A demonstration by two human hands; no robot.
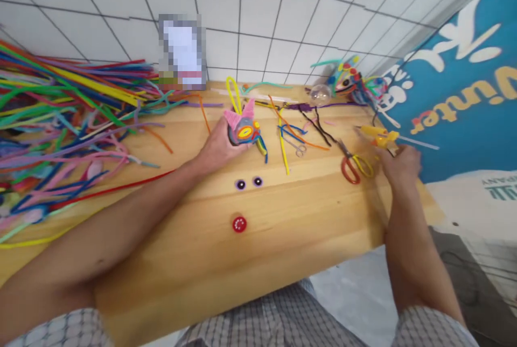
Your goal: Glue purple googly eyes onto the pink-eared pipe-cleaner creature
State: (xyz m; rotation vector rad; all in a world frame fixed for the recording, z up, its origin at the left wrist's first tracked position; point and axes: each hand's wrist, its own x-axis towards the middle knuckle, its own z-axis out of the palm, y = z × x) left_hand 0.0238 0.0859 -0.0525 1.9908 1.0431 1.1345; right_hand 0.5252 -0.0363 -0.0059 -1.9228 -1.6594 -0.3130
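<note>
My left hand (218,148) is closed around a small pipe-cleaner figure (243,127) with pink ears, a yellow loop and a blue-and-yellow face, held just above the wooden table (283,239). My right hand (401,166) is near the table's right edge, blurred by motion, its fingers curled about the handle of a yellow glue gun (377,135). Red-and-yellow scissors (353,165) lie just left of that hand. Two purple googly eyes (248,182) and a red button (239,223) rest on the table in front of my left hand.
A big heap of coloured pipe cleaners (60,120) covers the table's left side. Loose cut pieces (291,137), a clear plastic ball (320,94) and another pipe-cleaner figure (349,80) lie at the back right. A blue banner (464,99) stands at the right; a tiled wall is behind.
</note>
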